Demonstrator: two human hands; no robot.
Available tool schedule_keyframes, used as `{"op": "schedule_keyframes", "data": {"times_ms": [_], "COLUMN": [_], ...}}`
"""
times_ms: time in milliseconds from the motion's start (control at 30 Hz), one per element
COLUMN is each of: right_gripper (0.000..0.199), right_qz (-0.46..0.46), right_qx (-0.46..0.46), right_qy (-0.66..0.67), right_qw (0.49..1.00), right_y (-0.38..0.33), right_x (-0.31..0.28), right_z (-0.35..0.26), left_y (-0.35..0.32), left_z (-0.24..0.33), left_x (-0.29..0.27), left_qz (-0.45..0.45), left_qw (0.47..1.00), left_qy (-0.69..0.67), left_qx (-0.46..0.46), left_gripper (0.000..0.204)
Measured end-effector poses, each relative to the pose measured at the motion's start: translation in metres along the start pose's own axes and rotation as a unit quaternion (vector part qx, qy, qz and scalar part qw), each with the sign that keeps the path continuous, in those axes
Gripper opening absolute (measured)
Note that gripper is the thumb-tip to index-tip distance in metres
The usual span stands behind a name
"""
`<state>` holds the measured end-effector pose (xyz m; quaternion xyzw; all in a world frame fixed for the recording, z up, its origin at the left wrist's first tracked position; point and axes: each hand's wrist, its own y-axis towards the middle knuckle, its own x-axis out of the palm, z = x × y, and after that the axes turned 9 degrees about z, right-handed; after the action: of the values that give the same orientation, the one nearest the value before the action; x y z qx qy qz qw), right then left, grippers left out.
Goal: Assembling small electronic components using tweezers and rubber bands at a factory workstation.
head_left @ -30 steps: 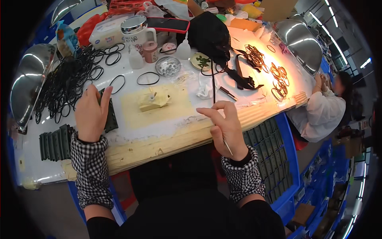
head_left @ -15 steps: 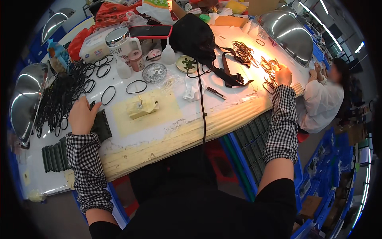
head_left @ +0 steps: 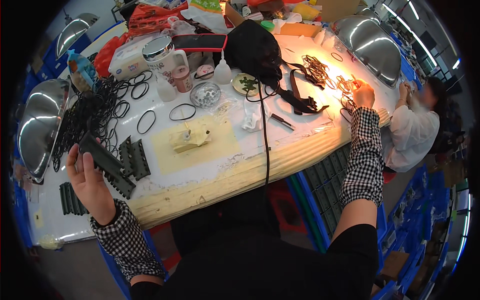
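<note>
Your left hand (head_left: 89, 181), at 8 o'clock, is closed around a dark toothed strip (head_left: 102, 156) lifted off the bench (head_left: 210, 165); more strips (head_left: 131, 161) lie just beside it. Your right hand (head_left: 363, 94), at 2 o'clock, reaches into the orange bands (head_left: 345, 86); its grip cannot be told.

Left hand (head_left: 90, 182) holds dark perforated strip (head_left: 102, 156); right hand (head_left: 363, 94) on orange rings (head_left: 345, 86) (far right).
</note>
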<state>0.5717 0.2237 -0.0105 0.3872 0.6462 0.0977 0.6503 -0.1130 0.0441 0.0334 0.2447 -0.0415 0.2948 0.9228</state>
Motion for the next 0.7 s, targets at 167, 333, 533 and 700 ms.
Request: {"op": "schedule_keyframes", "data": {"times_ms": [167,333,533,700], "right_gripper": [0.025,0.021,0.011,0.012], "right_qz": [0.044,0.126,-0.094,-0.126], "right_qx": [-0.002,-0.12,-0.082,-0.207], "right_qy": [0.077,0.305,0.477,0.515], "right_qw": [0.996,0.936,0.87,0.822], "right_y": [-0.013,-0.057,-0.139,-0.177], "right_x": [-0.019,-0.082,-0.158,-0.189], "right_z": [-0.003,-0.085,-0.198,-0.242], "left_y": [-0.031,-0.066,-0.091,-0.092], "left_z": [-0.004,-0.001,-0.017,-0.006], "left_x": [-0.006,0.012,0.041,0.076], "left_qz": [0.012,-0.096,-0.227,-0.343], "left_qw": [0.856,0.762,0.78,0.764], "left_qy": [-0.38,-0.468,-0.357,-0.317], "left_qx": [-0.35,-0.437,-0.461,-0.445], "left_gripper": [0.049,0.048,0.054,0.061]}}
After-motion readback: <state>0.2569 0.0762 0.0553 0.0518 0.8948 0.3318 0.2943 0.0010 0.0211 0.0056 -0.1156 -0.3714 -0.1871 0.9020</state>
